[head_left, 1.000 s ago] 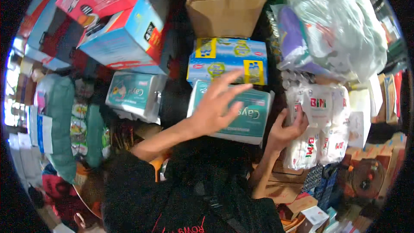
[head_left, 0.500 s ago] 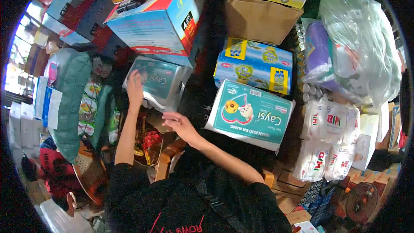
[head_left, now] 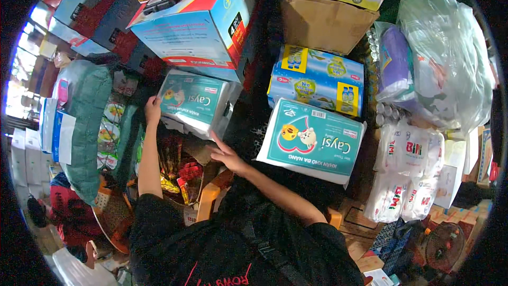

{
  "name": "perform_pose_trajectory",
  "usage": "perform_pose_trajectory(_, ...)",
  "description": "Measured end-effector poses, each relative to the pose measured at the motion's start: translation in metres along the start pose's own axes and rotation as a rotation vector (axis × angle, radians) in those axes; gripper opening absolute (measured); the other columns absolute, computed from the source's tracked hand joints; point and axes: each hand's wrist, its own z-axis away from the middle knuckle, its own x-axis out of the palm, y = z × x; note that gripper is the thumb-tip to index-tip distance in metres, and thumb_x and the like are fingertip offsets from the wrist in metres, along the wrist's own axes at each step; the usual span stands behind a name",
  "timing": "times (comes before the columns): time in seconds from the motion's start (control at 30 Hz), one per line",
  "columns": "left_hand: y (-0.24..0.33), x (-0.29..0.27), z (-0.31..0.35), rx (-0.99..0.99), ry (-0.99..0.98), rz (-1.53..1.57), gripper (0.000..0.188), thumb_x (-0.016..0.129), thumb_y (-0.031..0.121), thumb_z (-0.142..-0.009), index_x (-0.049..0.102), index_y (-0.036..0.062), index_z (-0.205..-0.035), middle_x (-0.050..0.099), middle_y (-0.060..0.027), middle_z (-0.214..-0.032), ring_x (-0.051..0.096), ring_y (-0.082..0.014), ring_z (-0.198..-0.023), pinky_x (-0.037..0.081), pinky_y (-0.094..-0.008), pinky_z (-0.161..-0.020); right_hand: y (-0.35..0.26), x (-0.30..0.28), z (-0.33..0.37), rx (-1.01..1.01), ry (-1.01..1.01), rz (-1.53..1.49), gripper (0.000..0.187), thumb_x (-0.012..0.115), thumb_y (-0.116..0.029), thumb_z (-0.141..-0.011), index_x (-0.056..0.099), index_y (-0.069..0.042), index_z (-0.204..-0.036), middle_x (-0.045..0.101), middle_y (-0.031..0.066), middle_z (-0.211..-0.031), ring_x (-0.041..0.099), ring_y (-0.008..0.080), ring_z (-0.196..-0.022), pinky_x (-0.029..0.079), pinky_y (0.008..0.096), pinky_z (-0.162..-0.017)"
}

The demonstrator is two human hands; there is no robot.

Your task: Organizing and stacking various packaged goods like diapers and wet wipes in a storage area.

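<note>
A green-and-white pack of tissues (head_left: 188, 98) with cartoon animal heads sits partly inside a clear plastic bag (head_left: 226, 111), left of centre. My left hand (head_left: 153, 109) grips the pack's left edge, fingers closed on it. By the near right corner of the bag is my right hand (head_left: 228, 154), its fingers stretched out and apart; a fingertip comes up to the plastic, though whether it touches I cannot tell. A second, matching tissue pack (head_left: 312, 140) lies to the right, away from both hands.
Blue-and-red cartons (head_left: 185, 37) stack up beyond the bagged pack. Behind the second pack are a blue-yellow carton (head_left: 317, 79) and a brown box (head_left: 325, 24). White wrapped packs (head_left: 407, 151) and a large plastic bag (head_left: 450, 63) stand right, a green bundle (head_left: 87, 122) left, a fan (head_left: 444, 246) low right.
My left hand has slid off the pack's top to its left edge and closed there. The bagged pack's print shows more fully. My right hand has shifted slightly right and nearer me.
</note>
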Motion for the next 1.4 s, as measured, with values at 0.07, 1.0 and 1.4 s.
perform_pose_trajectory(0.07, 0.003, -0.003, 0.008, 0.047, 0.052, 0.073, 0.04, 0.061, 0.035, -0.111, 0.069, 0.0008, -0.129, 0.075, -0.0221, -0.122, 0.072, -0.0363, -0.116, 0.053, -0.0433, -0.098, -0.004, 0.001, 0.003, 0.02, -0.007, -0.06, 0.088, 0.059, -0.007, -0.11, 0.006, -0.024, -0.178, 0.005, 0.0009, -0.186, 0.034, 0.0277, -0.162, 0.043, 0.0355, -0.119)
perform_pose_trajectory(1.0, 0.332, -0.067, 0.228, 0.316, -0.173, 0.236, 0.023, 0.06, 0.023, -0.11, 0.066, 0.0015, -0.116, 0.068, -0.0123, -0.094, 0.061, -0.0158, -0.086, 0.05, -0.0328, -0.08, -0.327, 0.029, 0.163, -0.527, 1.163, 1.14, 0.041, 0.079, -0.01, -0.095, 0.073, -0.001, -0.135, 0.057, 0.0049, -0.083, 0.05, 0.0136, -0.068, 0.04, 0.0315, -0.059)
perform_pose_trajectory(1.4, 0.436, 0.083, 0.16, 0.611, -0.219, 0.211, 0.041, 0.064, 0.037, -0.108, 0.072, -0.0024, -0.116, 0.074, -0.0279, -0.104, 0.071, -0.0469, -0.099, 0.055, -0.05, -0.086, -0.379, -0.147, 0.191, -0.094, 1.173, 1.236, 0.063, 0.081, -0.036, -0.095, 0.067, 0.005, -0.141, 0.072, 0.0252, -0.097, 0.071, 0.0347, -0.086, 0.055, 0.0467, -0.078)
